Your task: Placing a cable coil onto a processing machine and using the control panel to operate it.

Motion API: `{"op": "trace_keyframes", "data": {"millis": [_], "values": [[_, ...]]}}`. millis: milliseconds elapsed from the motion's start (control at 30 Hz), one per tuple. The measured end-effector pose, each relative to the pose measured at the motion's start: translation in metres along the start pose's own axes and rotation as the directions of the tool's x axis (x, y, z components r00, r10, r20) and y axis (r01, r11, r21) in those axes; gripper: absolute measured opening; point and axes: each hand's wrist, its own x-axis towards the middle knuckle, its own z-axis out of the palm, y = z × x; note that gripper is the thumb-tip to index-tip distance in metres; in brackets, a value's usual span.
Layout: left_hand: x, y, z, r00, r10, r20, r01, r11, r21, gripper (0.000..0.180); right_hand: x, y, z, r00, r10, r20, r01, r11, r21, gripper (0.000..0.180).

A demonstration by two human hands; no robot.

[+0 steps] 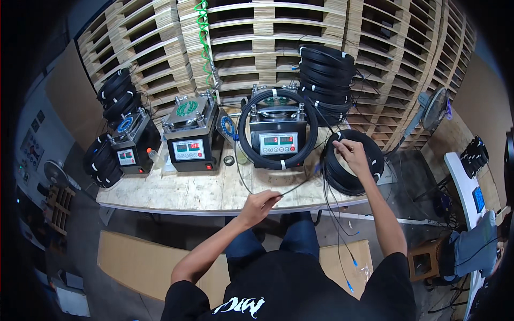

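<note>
Above the table edge [160,199], left fingers [266,199] pinch the black cable [297,187]; right fingers [342,145] grip the coil [350,160]

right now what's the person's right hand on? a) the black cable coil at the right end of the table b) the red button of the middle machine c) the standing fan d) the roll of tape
a: the right hand rests on top of the black cable coil at the table's right end, while the left hand pinches a thin cable near the front edge.
</note>
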Motion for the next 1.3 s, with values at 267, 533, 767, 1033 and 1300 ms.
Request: {"op": "trace_keyframes", "data": {"millis": [267,533,767,1033,1300], "values": [[0.088,0.04,0.006,0.96,-0.275,-0.05,0.229,0.875,-0.426,0.018,0.021,0.006,0.073,0.987,0.137,0.082,-0.159,0.889,0.43,0.025],[0.138,0.008,0.013,0.825,-0.562,0.049,0.458,0.616,-0.641,0.054,0.021,-0.014,0.132,0.989,-0.074,0.126,0.033,0.953,0.301,0.035],[0.132,-0.004,0.02,0.798,-0.599,0.069,0.506,0.602,-0.618,0.075,0.007,-0.024,0.102,0.895,0.056,0.443,-0.211,0.927,0.31,0.062],[0.137,-0.003,0.046,0.768,-0.641,0.024,0.55,0.639,-0.538,0.077,0.029,-0.03,0.09,0.97,0.238,0.048,-0.186,0.6,0.778,0.043],[0.096,-0.037,0.049,0.792,-0.611,0.008,0.516,0.661,-0.546,0.047,0.078,-0.03,0.074,0.857,0.444,-0.261,-0.123,0.669,0.733,0.04]]}}
